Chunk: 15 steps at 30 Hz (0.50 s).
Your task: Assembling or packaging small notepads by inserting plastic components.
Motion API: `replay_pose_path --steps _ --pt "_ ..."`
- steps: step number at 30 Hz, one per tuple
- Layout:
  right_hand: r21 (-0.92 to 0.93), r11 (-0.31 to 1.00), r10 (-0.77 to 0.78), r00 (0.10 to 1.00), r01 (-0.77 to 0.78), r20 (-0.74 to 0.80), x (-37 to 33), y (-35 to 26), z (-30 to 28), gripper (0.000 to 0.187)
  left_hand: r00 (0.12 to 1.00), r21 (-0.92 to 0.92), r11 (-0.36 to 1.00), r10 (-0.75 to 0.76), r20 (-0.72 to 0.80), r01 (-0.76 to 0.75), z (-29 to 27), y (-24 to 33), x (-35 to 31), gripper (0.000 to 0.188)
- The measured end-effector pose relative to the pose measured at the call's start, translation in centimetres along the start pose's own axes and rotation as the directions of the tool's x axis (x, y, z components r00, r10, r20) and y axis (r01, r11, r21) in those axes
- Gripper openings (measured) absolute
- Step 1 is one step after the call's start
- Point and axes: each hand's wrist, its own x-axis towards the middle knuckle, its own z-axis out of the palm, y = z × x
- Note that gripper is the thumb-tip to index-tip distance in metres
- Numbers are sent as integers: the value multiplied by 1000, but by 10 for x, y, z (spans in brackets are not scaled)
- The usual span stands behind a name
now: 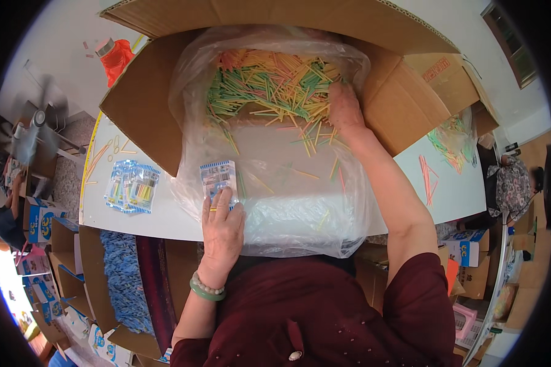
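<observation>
Apparently to leave the middle free, packets (131,186) overlap near the desk (165,225)'s near left corner. Further right, I have the left hand (223,226)'s bent fingers over another packet (218,174) by the near edge, perhaps steadying it; I cannot tell whether they pinch. Next, the bag-lined carton (144,92) opens toward that edge, seemingly for reach, my right hand (346,109)'s fingers among its coloured sticks (263,85), their grip hidden.

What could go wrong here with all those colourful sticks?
Loose sticks lie on the clear plastic and might slide off if it shifts. The right hand, at the heap of sticks, could scatter more. The left hand, over the packet's lower end, might crease it.
</observation>
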Motion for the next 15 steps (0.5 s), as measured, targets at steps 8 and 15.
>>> replay_pose_path --steps 8,15 --pt "895 196 492 830 -402 265 -5 -30 -22 14 995 -175 980 -97 -12 94 -1 2 3 18" --pt "685 -491 102 746 -538 659 -54 -129 -63 13 906 -750 527 -350 238 400 21 32 47 53"
